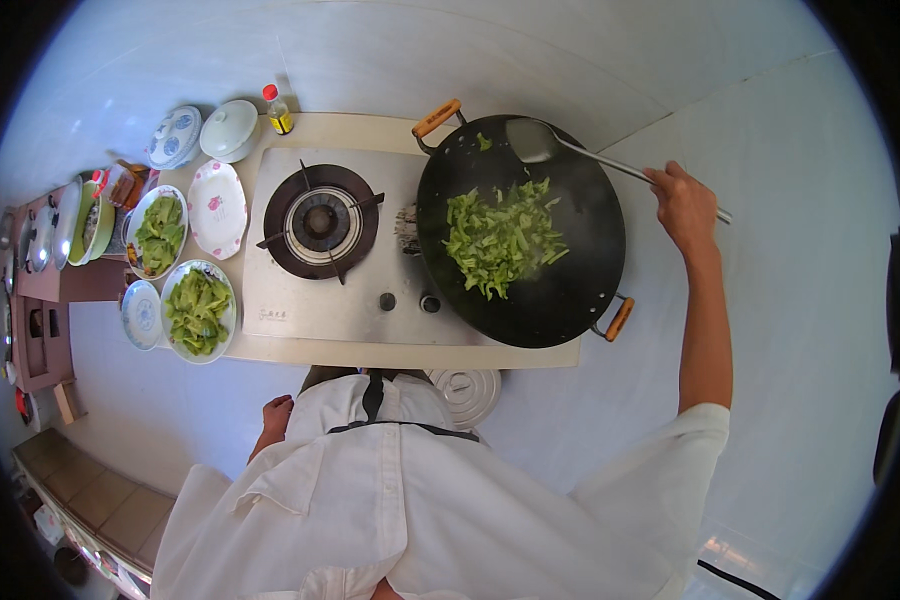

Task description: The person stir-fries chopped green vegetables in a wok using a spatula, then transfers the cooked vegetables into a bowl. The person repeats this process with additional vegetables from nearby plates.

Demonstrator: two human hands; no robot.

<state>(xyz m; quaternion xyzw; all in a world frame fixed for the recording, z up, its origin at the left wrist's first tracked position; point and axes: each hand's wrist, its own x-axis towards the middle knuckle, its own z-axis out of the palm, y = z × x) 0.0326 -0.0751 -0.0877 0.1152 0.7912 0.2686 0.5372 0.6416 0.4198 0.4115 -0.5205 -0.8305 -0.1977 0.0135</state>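
My right hand (681, 204) grips the metal handle of a wok spatula (534, 142). Its broad blade rests against or hovers just over the far inner wall of a large black wok (577, 296); which of the two I cannot tell. Chopped green vegetable (504, 240) lies heaped in the middle of the wok, and one small piece clings near the far rim. The wok has two wooden-gripped handles and stands over the right side of a steel gas stove (307, 319). My left hand (276, 414) hangs low beside my body, away from the stove, its fingers curled; whether it holds anything is hidden.
An uncovered burner (320, 220) is left of the wok. Further left stand a plate of cut greens (199, 311), another plate of greens (159, 232), a flowered plate (217, 210) and a small dish (142, 315). Lidded bowls (229, 130) and a red-capped bottle (278, 111) line the wall.
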